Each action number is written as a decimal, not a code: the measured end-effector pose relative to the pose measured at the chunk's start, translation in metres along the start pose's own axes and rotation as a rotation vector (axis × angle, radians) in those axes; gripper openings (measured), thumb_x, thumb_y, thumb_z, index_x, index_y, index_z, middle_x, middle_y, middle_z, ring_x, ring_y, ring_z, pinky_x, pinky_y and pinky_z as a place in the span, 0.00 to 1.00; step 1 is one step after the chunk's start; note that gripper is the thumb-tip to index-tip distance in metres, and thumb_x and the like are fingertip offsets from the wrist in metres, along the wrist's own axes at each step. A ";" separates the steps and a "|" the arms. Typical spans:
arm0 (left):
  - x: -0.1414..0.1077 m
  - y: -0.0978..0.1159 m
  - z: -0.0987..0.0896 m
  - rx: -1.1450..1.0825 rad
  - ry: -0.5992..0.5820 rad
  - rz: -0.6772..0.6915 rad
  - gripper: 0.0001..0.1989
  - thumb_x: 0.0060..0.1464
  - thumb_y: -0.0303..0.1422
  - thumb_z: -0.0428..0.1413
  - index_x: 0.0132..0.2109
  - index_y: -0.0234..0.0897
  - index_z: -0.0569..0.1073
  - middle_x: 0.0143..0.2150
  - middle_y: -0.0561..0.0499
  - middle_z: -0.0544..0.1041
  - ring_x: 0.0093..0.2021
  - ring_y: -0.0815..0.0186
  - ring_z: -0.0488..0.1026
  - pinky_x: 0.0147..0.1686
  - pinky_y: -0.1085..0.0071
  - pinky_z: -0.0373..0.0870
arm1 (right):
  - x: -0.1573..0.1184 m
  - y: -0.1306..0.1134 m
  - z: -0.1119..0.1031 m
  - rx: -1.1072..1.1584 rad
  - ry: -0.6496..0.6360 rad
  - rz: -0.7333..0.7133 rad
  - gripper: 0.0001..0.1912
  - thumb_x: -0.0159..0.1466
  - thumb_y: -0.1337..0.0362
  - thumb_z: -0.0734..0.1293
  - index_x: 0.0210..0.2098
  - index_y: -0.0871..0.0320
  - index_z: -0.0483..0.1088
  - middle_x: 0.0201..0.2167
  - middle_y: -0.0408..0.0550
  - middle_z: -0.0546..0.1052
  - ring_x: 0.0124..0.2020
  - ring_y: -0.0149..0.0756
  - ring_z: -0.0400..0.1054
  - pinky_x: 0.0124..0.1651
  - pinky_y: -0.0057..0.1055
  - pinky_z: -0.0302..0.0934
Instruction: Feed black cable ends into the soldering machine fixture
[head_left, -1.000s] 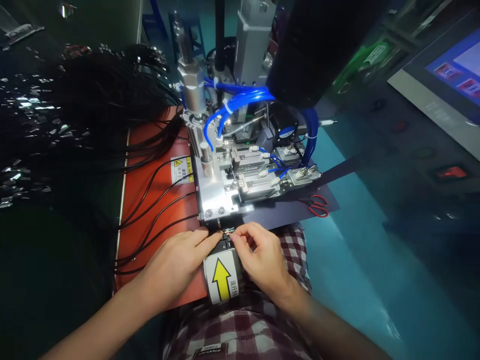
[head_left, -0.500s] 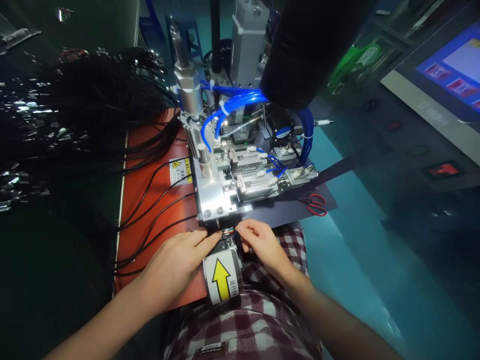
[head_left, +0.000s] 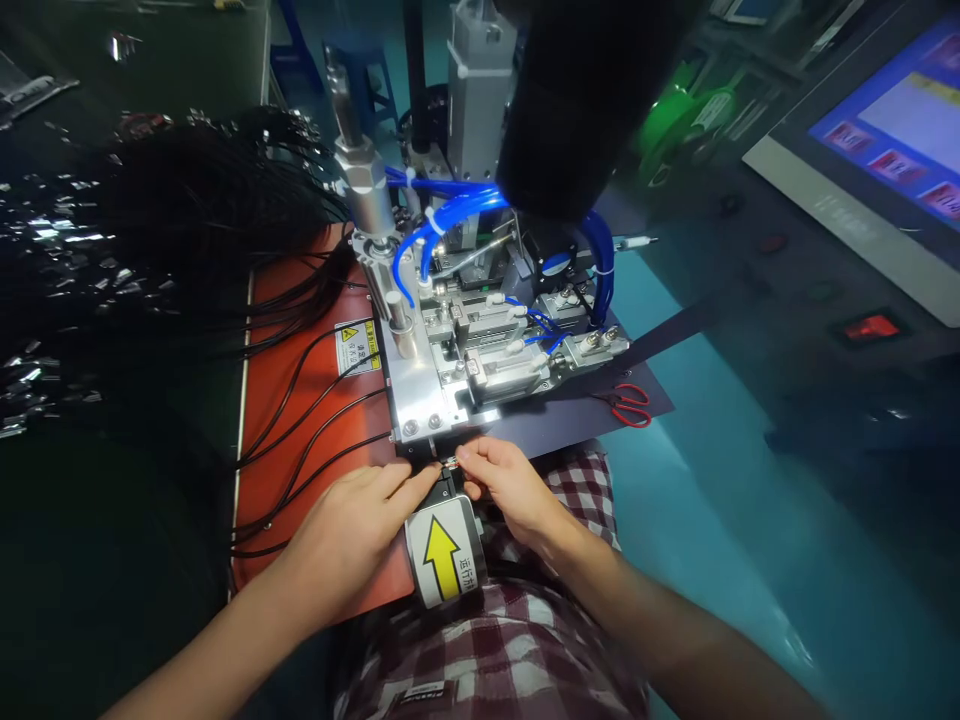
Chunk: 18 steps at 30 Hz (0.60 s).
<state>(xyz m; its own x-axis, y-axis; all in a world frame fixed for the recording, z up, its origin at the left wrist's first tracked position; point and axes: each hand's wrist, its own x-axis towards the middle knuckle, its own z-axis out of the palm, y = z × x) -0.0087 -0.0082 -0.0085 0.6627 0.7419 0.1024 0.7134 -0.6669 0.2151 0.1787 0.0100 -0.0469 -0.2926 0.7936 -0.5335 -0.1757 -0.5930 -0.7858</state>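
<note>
Thin coloured wires [head_left: 450, 463] of a cable end span the small gap between my two hands, at the machine's front edge. My left hand [head_left: 351, 522] is closed at the left side of these wires, fingertips pressed down by a small black block [head_left: 448, 486]; the cable under them is mostly hidden. From the right, my right hand [head_left: 514, 488] pinches the wires between thumb and forefinger. Just below sits a white label with a yellow arrow [head_left: 442, 552]. The metal machine [head_left: 420, 395] with blue air tubes [head_left: 469, 205] rises right behind both hands.
Black cables [head_left: 322, 415] cross the red board [head_left: 285, 490] on the left, ending in a large dark bundle [head_left: 187, 190]. Red-handled scissors [head_left: 630, 405] lie on the dark plate at right. A screen panel [head_left: 892, 140] stands far right.
My right hand has moved slightly left, closer to my left fingertips, and now pinches at the wires. My left hand stays in place. The view has shifted a little.
</note>
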 end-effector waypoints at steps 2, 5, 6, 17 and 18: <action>-0.002 0.001 0.001 0.033 0.026 0.001 0.21 0.56 0.19 0.42 0.53 0.32 0.69 0.36 0.45 0.75 0.31 0.63 0.71 0.30 0.68 0.69 | 0.001 -0.001 -0.001 0.001 -0.020 0.008 0.16 0.55 0.52 0.66 0.26 0.60 0.63 0.13 0.36 0.64 0.17 0.26 0.53 0.24 0.25 0.47; -0.002 0.002 0.000 0.001 0.046 -0.026 0.20 0.56 0.19 0.42 0.52 0.31 0.70 0.36 0.44 0.74 0.33 0.63 0.71 0.31 0.69 0.70 | 0.002 0.000 -0.002 -0.015 -0.024 -0.021 0.16 0.56 0.52 0.66 0.26 0.59 0.64 0.14 0.36 0.64 0.17 0.26 0.54 0.25 0.26 0.48; -0.002 0.002 -0.001 -0.034 0.033 -0.034 0.20 0.56 0.19 0.42 0.52 0.31 0.70 0.36 0.44 0.74 0.33 0.63 0.72 0.32 0.69 0.71 | 0.002 0.000 -0.002 -0.021 -0.021 -0.034 0.16 0.56 0.52 0.66 0.26 0.59 0.64 0.14 0.36 0.64 0.17 0.26 0.54 0.25 0.26 0.48; 0.005 -0.001 -0.005 -0.164 -0.046 -0.042 0.22 0.55 0.17 0.41 0.53 0.32 0.69 0.40 0.44 0.76 0.36 0.63 0.73 0.35 0.69 0.73 | -0.001 0.001 0.000 -0.186 0.058 -0.150 0.14 0.59 0.54 0.63 0.26 0.57 0.62 0.15 0.37 0.65 0.17 0.28 0.57 0.24 0.26 0.51; 0.005 -0.001 -0.006 -0.163 -0.053 -0.041 0.22 0.55 0.17 0.41 0.53 0.32 0.69 0.40 0.44 0.76 0.36 0.63 0.73 0.35 0.69 0.73 | -0.002 0.001 0.001 -0.192 0.062 -0.154 0.14 0.60 0.54 0.63 0.26 0.57 0.62 0.15 0.37 0.65 0.17 0.28 0.58 0.24 0.26 0.51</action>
<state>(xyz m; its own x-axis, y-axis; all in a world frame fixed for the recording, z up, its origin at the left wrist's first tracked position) -0.0074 -0.0032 -0.0027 0.6476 0.7609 0.0401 0.6967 -0.6126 0.3731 0.1785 0.0080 -0.0467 -0.2169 0.8829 -0.4164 -0.0299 -0.4324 -0.9012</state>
